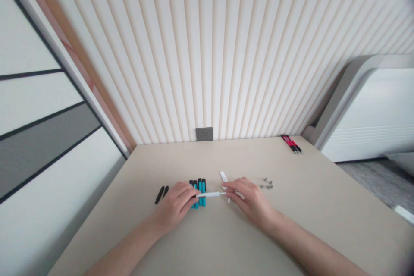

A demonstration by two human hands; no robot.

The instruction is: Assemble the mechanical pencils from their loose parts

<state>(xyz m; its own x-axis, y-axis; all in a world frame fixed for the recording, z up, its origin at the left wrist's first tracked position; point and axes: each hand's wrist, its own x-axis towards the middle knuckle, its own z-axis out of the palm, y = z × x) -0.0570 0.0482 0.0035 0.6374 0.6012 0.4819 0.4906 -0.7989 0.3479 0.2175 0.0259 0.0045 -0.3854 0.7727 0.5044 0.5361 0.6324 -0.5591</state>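
My left hand (181, 202) pinches a slim white pen tube (211, 194) by its left end, holding it level above the table. At the tube's narrow right end, the fingers of my right hand (243, 194) are closed on the thin white tip. Whether that tip is a separate piece I cannot tell. Several teal pen barrels with black ends (202, 186) lie side by side, partly behind my left fingers. White sticks (223, 176) lie just beyond my right fingertips, and small white pieces (228, 200) show below them.
Black pen parts (159, 195) lie left of my left hand. Several small grey pieces (267, 183) are scattered right of my right hand. Red and black pens (292, 144) lie at the back right of the table (207, 241). A socket (204, 134) sits on the ribbed wall.
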